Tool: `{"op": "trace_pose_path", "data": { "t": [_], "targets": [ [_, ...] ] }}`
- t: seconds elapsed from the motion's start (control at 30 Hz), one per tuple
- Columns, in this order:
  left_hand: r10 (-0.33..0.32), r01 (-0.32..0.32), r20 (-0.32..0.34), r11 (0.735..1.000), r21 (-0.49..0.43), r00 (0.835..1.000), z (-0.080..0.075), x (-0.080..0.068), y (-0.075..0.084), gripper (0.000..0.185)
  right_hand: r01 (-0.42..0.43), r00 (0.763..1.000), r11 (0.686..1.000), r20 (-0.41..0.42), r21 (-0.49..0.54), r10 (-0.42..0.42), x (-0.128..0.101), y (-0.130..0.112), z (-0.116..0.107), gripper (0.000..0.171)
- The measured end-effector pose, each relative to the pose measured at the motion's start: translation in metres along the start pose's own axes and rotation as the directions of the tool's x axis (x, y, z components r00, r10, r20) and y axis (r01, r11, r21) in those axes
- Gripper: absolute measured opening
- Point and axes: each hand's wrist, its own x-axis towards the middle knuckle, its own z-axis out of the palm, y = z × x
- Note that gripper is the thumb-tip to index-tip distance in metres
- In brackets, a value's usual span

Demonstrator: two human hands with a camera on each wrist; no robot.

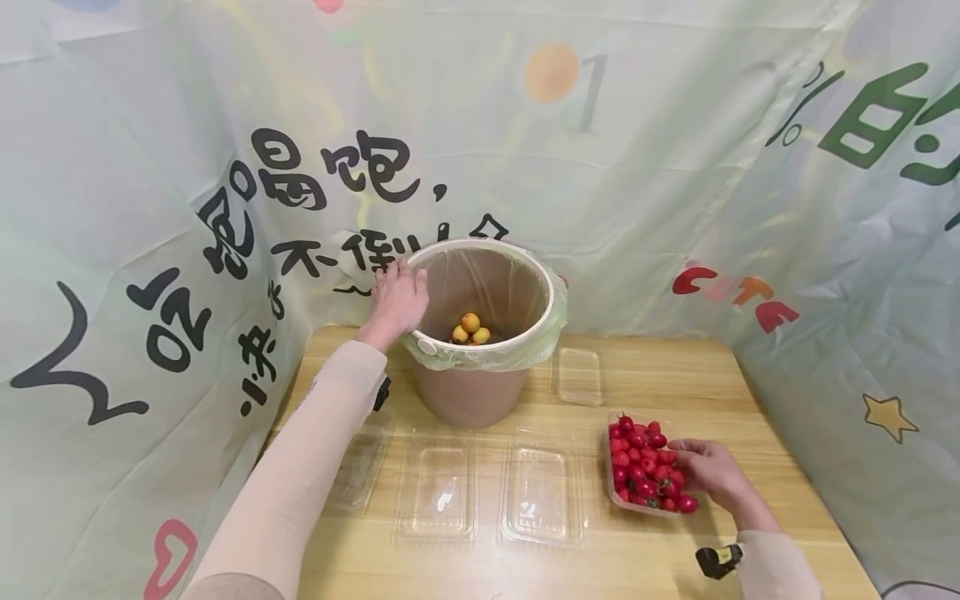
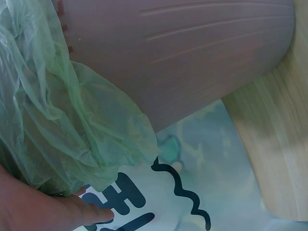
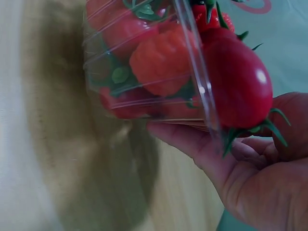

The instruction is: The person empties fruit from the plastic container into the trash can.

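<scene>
Two hands are working over the pale wooden table (image 1: 675,375), each reaching out from a long beige sleeve. Nearest the camera, the right hand (image 1: 716,473) is resting at the near right, palm turned inward, its fingers curling under and against the right side of the clear plastic punnet of red cherry tomatoes (image 1: 645,467); the right wrist view is showing the fingers (image 3: 192,139) pressing up against the punnet's wall and one glossy tomato (image 3: 238,84) lying against the thumb side. The punnet is heaped too full for its tomatoes to be counted.

Three empty clear plastic trays are lying in a row along the near middle of the table: one under the left forearm (image 1: 360,467), one (image 1: 438,492) just right of it, and one (image 1: 542,493) beside that. A fourth empty clear tray (image 1: 577,375) is sitting farther back, just right of the bin.

Beyond them, the left arm is stretching forward, and the left hand (image 1: 397,300) is gripping the left rim of the round brown bin with a pale green plastic liner (image 1: 483,392), fingers over the edge. About three small yellow-orange fruits (image 1: 470,327) are lying in its bottom. A printed cloth backdrop (image 1: 150,250) is hanging behind.
</scene>
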Motion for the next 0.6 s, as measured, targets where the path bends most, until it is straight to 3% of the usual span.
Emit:
{"op": "trace_pose_path", "data": {
  "t": [0.33, 0.6],
  "targets": [
    [0.005, -0.005, 0.006, 1.0, 0.009, 1.0, -0.001, 0.0, 0.0, 0.072, -0.004, 1.0, 0.999, 0.002, 0.054, 0.004, 0.001, -0.022, -0.02, 0.049],
    [0.001, -0.001, 0.002, 1.0, 0.004, 1.0, -0.002, -0.002, 0.001, 0.073, 0.013, 1.0, 1.0, -0.005, 0.011, -0.013, 0.008, -0.053, -0.031, 0.05]
  ]
}}
